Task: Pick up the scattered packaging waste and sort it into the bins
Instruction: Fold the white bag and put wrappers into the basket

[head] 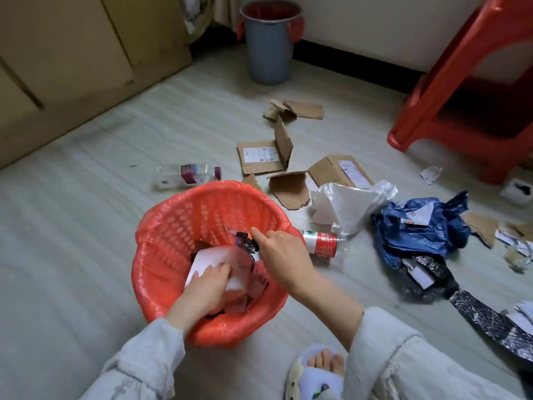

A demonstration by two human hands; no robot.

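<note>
A basket lined with a red bag [161, 215] stands on the floor in front of me, with paper and dark wrappers inside. My left hand [207, 281] reaches into it and grips a white packaging piece [206, 256]. Over the basket's right rim, my right hand [279, 255] has its index finger out and the other fingers curled, pinching a dark wrapper [245, 243]. A grey bin with a red liner [269, 50] stands by the far wall. Scattered waste lies to the right: a red-labelled bottle [324, 243], a white plastic bag [349, 206], a blue bag [418, 229] and torn cardboard [261, 157].
A clear bottle [187, 174] lies behind the basket. Black-and-silver foil [484, 313] and paper scraps spread at the right. A red plastic stool [461, 96] stands at the back right and a wooden cabinet [72, 67] at the left. My slippered foot [320, 370] is below.
</note>
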